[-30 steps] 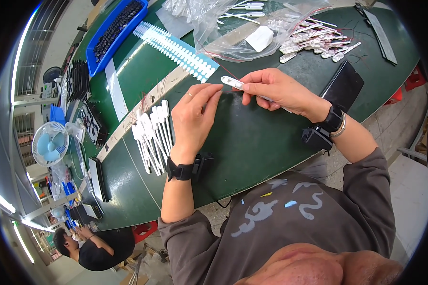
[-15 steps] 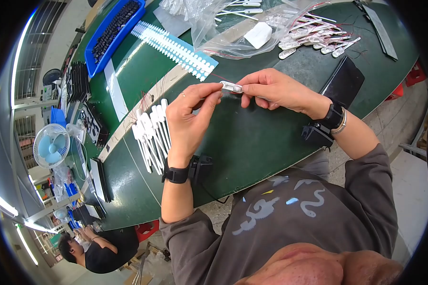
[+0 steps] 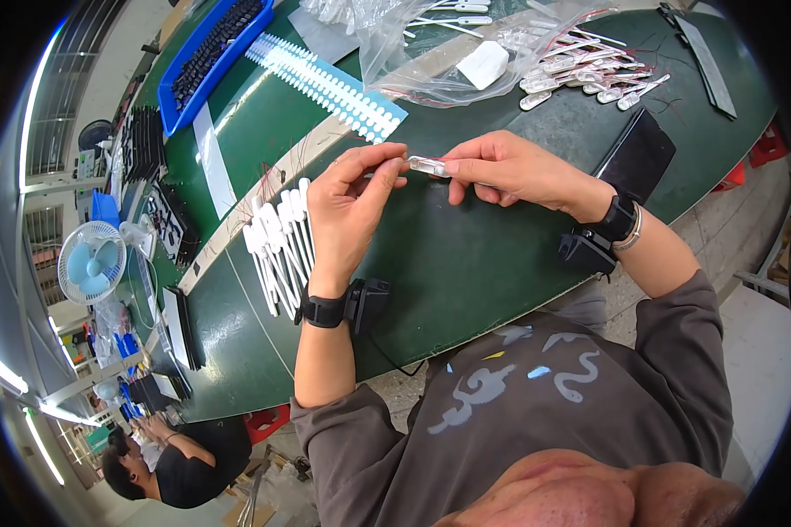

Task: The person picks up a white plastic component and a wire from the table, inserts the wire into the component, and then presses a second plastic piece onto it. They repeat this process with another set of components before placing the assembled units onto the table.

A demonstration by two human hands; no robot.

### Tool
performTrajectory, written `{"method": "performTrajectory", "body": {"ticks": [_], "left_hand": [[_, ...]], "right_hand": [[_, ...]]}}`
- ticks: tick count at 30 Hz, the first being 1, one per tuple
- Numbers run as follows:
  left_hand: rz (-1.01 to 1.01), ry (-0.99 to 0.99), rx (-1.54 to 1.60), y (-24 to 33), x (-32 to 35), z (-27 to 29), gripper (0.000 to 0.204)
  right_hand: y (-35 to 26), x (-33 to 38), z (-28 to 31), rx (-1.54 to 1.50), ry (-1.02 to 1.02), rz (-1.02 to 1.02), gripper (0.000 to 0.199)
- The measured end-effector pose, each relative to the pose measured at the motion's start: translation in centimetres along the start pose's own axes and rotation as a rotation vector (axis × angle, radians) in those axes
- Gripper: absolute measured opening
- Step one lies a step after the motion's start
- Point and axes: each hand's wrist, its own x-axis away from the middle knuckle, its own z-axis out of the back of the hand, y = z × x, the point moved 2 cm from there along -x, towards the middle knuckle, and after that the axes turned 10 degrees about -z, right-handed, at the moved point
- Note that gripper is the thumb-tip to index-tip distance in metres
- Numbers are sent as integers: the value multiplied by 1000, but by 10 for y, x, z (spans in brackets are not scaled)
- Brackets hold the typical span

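Between my two hands is a small white plastic casing (image 3: 427, 165) with a hollow on its upper side and a thin red wire along it. My right hand (image 3: 523, 171) is closed on its right end, thumb against the bent fingers. At its left end, the thumb and index finger of my left hand (image 3: 344, 206) pinch together. Whether these fingertips hold the casing itself or a wire at its tip is too small to tell. Several white plastic sticks with wider heads (image 3: 281, 237) lie beside my left wrist.
A blue-backed sheet of white stickers (image 3: 334, 97) lies beyond my hands. Farther back are a blue bin of black parts (image 3: 171, 105), a clear plastic bag (image 3: 413, 66) and a pile of wired white casings (image 3: 580, 70). A black flat device (image 3: 637, 154) lies by my right wrist. A co-worker (image 3: 185, 465) sits at left.
The casing has tipped, so its hollow faces up more. My left hand has shifted slightly, its fingertips now pinched closer together at the casing's left end. My right hand keeps its hold.
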Motion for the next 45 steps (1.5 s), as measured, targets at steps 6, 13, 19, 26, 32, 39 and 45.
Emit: {"method": "performTrajectory", "body": {"ticks": [6, 13, 19, 26, 32, 39, 45], "left_hand": [[-33, 7, -74, -4, -2, 6, 16], [-535, 131, -744, 15, 0, -1, 28], [-677, -350, -973, 17, 12, -21, 37], [-614, -345, -872, 5, 10, -15, 28], [-534, -290, -802, -4, 3, 0, 22], [-370, -246, -731, -8, 0, 13, 18], [-347, -240, -753, -12, -1, 16, 19]], "right_hand": [[-1, -1, -1, -41, -39, 3, 30], [-2, 3, 0, 26, -79, 15, 32], [3, 1, 1, 105, -41, -17, 33], [2, 2, 2, 112, -139, -2, 37], [-5, 12, 15, 406, 15, 105, 39], [-12, 14, 28, 650, 226, 268, 33], [-18, 16, 31, 434, 339, 223, 24]]}}
